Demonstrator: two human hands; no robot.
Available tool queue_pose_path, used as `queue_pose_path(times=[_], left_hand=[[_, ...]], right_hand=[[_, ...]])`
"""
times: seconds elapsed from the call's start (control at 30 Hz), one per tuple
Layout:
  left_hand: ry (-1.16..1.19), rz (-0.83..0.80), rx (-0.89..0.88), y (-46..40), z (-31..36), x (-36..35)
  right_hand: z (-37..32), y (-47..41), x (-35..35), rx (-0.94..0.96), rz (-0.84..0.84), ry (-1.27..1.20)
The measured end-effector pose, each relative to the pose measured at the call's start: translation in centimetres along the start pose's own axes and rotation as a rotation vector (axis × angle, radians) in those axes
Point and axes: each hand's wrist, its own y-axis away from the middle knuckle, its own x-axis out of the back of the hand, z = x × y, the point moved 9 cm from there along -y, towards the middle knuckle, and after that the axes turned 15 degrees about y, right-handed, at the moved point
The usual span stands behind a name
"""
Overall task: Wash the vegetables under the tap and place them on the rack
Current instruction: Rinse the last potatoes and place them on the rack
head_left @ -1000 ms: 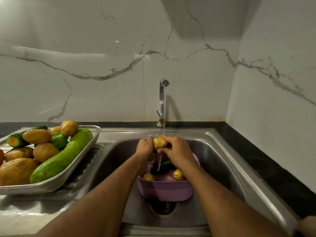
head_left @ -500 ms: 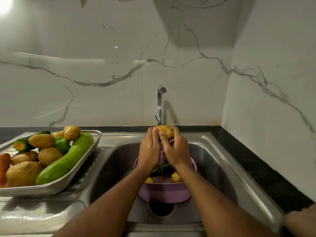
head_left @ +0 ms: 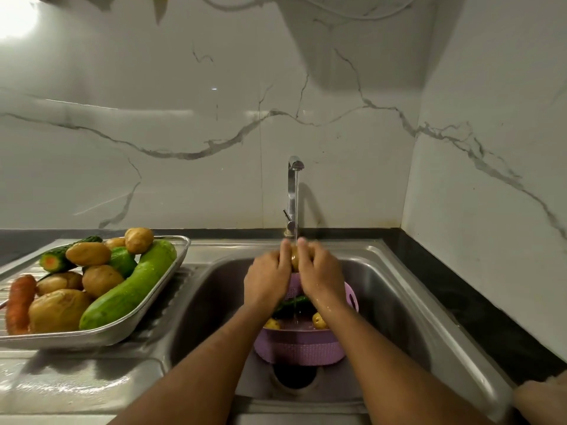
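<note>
At frame centre, left hand [head_left: 267, 279] and right hand [head_left: 319, 276] clasp a wet potato [head_left: 295, 256]; it could slip into the basket [head_left: 303, 348].

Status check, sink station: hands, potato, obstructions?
Both hands, left and right, grip potato under running tap. Above purple basket. Nothing blocking.

Two bare forearms in view, no sleeves, cuffs or gloves showing up to the frame edge. Left hand [head_left: 266, 279] and right hand [head_left: 322, 276]: no rings, watch or bands visible. Water droplets glint on the right wrist. Short, unpainted nails.
</note>
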Motion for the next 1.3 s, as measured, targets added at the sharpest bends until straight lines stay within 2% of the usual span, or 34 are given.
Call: queue_pose_path(times=[0.03, 0.07, 0.1, 0.2, 0.23, 0.27, 0.3, 0.33, 0.4, 0.43, 0.47, 0.5, 0.57, 0.6, 0.63, 0.67, 0.7, 0.77, 0.8, 0.83, 0.87, 0.93, 0.97, 1.0, 1.03, 1.07, 1.1, 1.13, 1.17, 1.2, 1.23, 1.27, 1.3], left_hand=[[-0.134, -0.083, 0.115, 0.2, -1.7, -0.5], [-0.215, -0.128, 0.155, 0.3, -2.4, -0.7], [-0.223, -0.104, 0.122, 0.3, -1.8, -0.5], [0.027, 0.116, -0.230, 1.0, 5.3, 1.4], [0.087, 0.172, -0.320, 1.4, 6.6, 1.7], [0.107, 0.180, -0.337, 1.3, 6.7, 1.6], [0.091, 0.144, -0.264, 1.1, 5.5, 1.0], [0.014, 0.058, -0.121, 0.7, 3.1, -0.1], [-0.229, -0.209, 0.197, 1.1, -2.6, -2.6], [-0.276, -0.253, 0.259, 1.4, -3.9, -2.7], [-0.235, -0.212, 0.232, 1.2, -3.8, -2.2], [-0.099, -0.110, 0.161, 1.0, -2.5, -1.6], [0.198, 0.107, -0.059, 1.0, 1.9, 0.3], [0.265, 0.170, -0.166, 1.2, 4.0, 0.8], [0.291, 0.187, -0.223, 1.3, 4.8, 0.8], [0.297, 0.169, -0.221, 1.3, 4.8, 0.6], [0.266, 0.119, -0.137, 1.2, 3.6, 0.0], [0.135, -0.027, 0.186, 1.3, -1.2, -1.5], [0.041, -0.091, 0.293, 1.6, -2.7, -1.7], [0.006, -0.096, 0.288, 1.5, -2.8, -1.7], [0.056, -0.047, 0.209, 1.1, -1.8, -1.4], [0.320, 0.094, -0.039, 1.0, 2.1, -0.2], [0.383, 0.141, -0.130, 1.2, 3.8, 0.3], [0.385, 0.174, -0.186, 1.2, 4.6, 0.5], [0.352, 0.168, -0.193, 1.1, 4.2, 0.3], [0.284, 0.127, -0.095, 0.8, 2.6, -0.3], [0.208, 0.060, 0.070, 0.8, -0.1, -1.2], [0.114, -0.051, 0.277, 1.3, -3.1, -2.2], [-0.015, -0.176, 0.412, 2.1, -5.0, -2.9], [-0.101, -0.250, 0.426, 2.3, -5.5, -3.2], [-0.145, -0.235, 0.350, 1.8, -4.8, -3.1], [-0.060, -0.156, 0.229, 1.0, -3.2, -2.8], [0.148, -0.052, 0.117, 0.7, -0.8, -2.1]], right_hand=[[1.3, 0.2, -1.4, -0.070, -0.149, 0.127], [1.8, 0.2, -1.9, -0.069, -0.203, 0.208], [1.4, -0.1, -1.2, -0.025, -0.152, 0.220], [-3.2, 0.2, 4.9, 0.247, 0.337, -0.061], [-4.0, 0.7, 6.1, 0.311, 0.451, -0.123], [-4.2, 0.8, 6.1, 0.326, 0.474, -0.135], [-3.5, 0.5, 5.1, 0.260, 0.395, -0.091], [-2.1, 0.1, 2.9, 0.140, 0.220, 0.003], [2.0, 0.4, -2.4, -0.093, -0.240, 0.279], [2.9, 0.7, -3.2, -0.118, -0.344, 0.352], [2.6, 0.4, -2.9, -0.085, -0.328, 0.362], [1.5, -0.3, -1.8, -0.011, -0.215, 0.295], [-2.1, -0.5, 2.8, 0.171, 0.152, 0.109], [-3.8, 0.0, 4.9, 0.267, 0.318, 0.031], [-4.4, 0.4, 5.5, 0.326, 0.406, -0.017], [-4.2, 0.5, 5.4, 0.322, 0.403, -0.048], [-2.9, 0.2, 4.0, 0.236, 0.302, -0.027], [0.9, 0.1, -0.5, -0.030, -0.072, 0.180], [2.3, 0.3, -1.6, -0.109, -0.206, 0.278], [2.6, 0.2, -1.6, -0.122, -0.221, 0.317], [1.9, -0.2, -0.7, -0.081, -0.143, 0.268], [-1.8, -0.1, 3.3, 0.146, 0.195, 0.063], [-3.4, 0.4, 4.9, 0.254, 0.343, -0.001], [-4.2, 0.7, 5.5, 0.320, 0.413, -0.060], [-3.8, 0.5, 5.1, 0.313, 0.396, -0.085], [-2.8, 0.1, 3.8, 0.218, 0.277, -0.063], [-0.8, -0.2, 1.3, 0.081, 0.069, 0.031], [1.3, 0.3, -1.2, -0.053, -0.172, 0.168], [3.0, 0.9, -2.6, -0.131, -0.353, 0.304], [3.6, 1.0, -2.8, -0.141, -0.405, 0.389], [3.4, 0.4, -2.1, -0.110, -0.328, 0.407], [2.3, -0.3, -0.6, -0.037, -0.168, 0.330], [0.7, -0.6, 1.4, 0.048, 0.026, 0.214]])
